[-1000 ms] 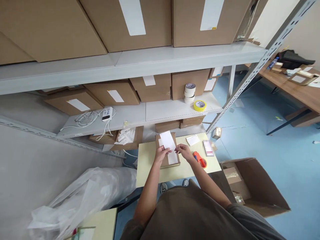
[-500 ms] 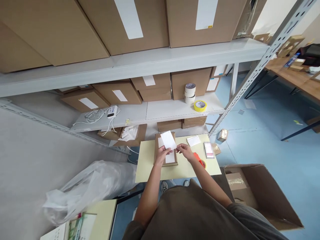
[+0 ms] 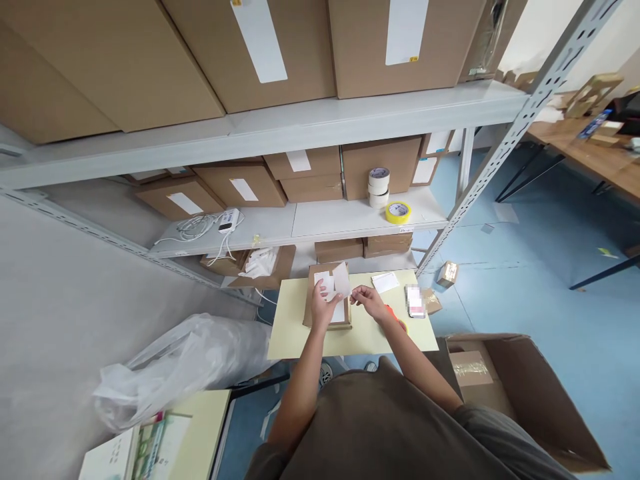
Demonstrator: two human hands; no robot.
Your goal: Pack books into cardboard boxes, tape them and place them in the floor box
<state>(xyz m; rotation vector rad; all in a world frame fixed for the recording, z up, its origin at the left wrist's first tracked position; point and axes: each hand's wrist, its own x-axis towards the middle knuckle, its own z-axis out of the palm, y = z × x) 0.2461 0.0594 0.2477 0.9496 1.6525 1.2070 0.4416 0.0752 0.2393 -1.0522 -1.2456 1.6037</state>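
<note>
Above a flat cardboard box [image 3: 313, 275], my left hand [image 3: 323, 310] holds a thin white label sheet [image 3: 342, 277] by its lower edge, thumb to the right and fingers raised on the left. My right hand [image 3: 369, 301] is closed in a pinch at the sheet's lower right corner. Whether a layer is being parted there is too small to tell. The box carries a white label [image 3: 338, 312], partly covered by the sheet and my left hand. An orange tape dispenser [image 3: 391, 312] with yellow tape lies beside my right wrist, partly hidden by the forearm.
The box lies on a pale yellow table [image 3: 289, 323]. White papers [image 3: 385, 282] and a printed slip [image 3: 415, 301] lie at its right. Ahead stands a metal shelf [image 3: 330, 223] with boxes and tape rolls [image 3: 398, 213]. A large open carton [image 3: 530, 393] stands right; plastic wrap [image 3: 195, 360] lies left.
My left hand has turned, its fingers now raised and spread further left. The sheet has tilted and shifted slightly right. My right hand keeps its pinch at the sheet's corner.
</note>
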